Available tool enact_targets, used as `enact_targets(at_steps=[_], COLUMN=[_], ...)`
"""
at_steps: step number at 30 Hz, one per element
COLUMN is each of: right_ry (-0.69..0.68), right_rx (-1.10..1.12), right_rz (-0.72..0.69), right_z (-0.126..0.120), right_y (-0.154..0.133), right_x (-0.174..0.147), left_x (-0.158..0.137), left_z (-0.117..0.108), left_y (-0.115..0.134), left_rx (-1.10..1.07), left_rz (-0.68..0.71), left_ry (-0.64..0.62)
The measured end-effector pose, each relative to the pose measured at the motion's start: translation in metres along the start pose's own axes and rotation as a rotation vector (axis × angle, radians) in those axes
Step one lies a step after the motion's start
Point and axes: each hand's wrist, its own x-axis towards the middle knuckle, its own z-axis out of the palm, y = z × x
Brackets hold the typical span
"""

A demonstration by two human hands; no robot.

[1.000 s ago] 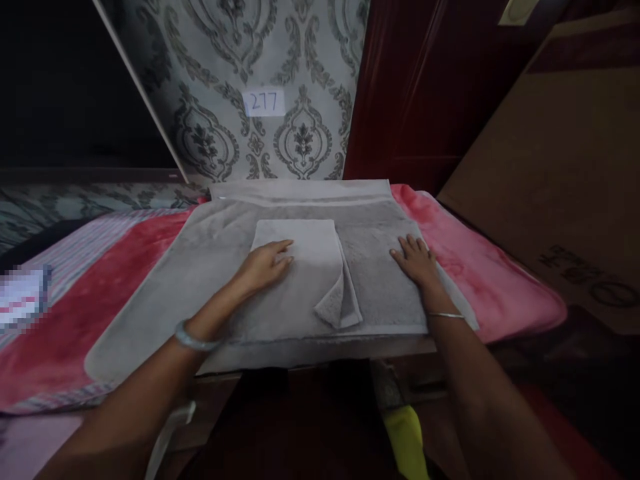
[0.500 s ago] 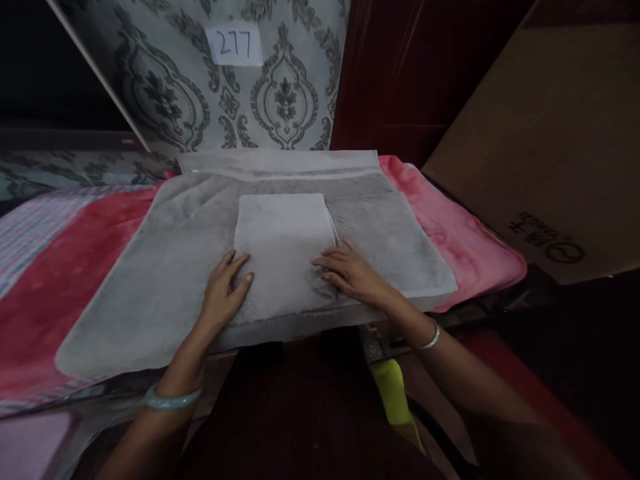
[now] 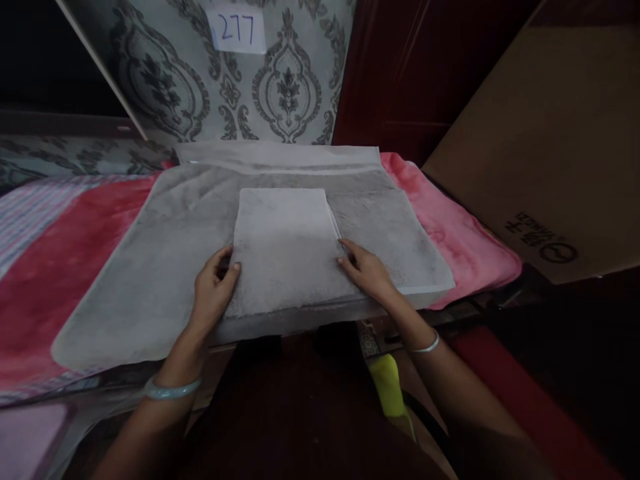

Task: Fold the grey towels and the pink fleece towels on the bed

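One paper label [image 3: 237,28] on the wall [image 3: 287,100] reads "277"; one cardboard box [image 3: 545,147] is printed "YANGZI". One folded gray cloth [image 3: 285,247] lies on a larger gray spread [image 3: 145,267] — left hand [image 3: 213,288] and right hand [image 3: 369,270], each grip pinching one side edge.

Folded cloth [image 3: 285,247], underside hidden; carton [image 3: 540,147] cut off at right, dark screen [image 3: 40,60] at left

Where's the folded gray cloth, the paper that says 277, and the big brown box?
Folded gray cloth [image 3: 285,250]: head view, middle of its top face.
Paper [image 3: 236,28]: head view, middle of its front, on the numbers.
Brown box [image 3: 540,147]: head view, its side facing us.
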Motion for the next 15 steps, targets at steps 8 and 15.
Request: enact_targets(at_steps=[8, 15], right_ry=[0.043, -0.061], right_rx=[0.170, 0.040], right_rz=[-0.026, 0.037], right_z=[0.007, 0.004], right_y=[0.001, 0.007], right_x=[0.003, 0.030], left_x=[0.014, 0.037], left_z=[0.001, 0.001], left_y=[-0.011, -0.018], left_rx=[0.161, 0.274], left_rz=[0.115, 0.247], left_ry=[-0.036, -0.062])
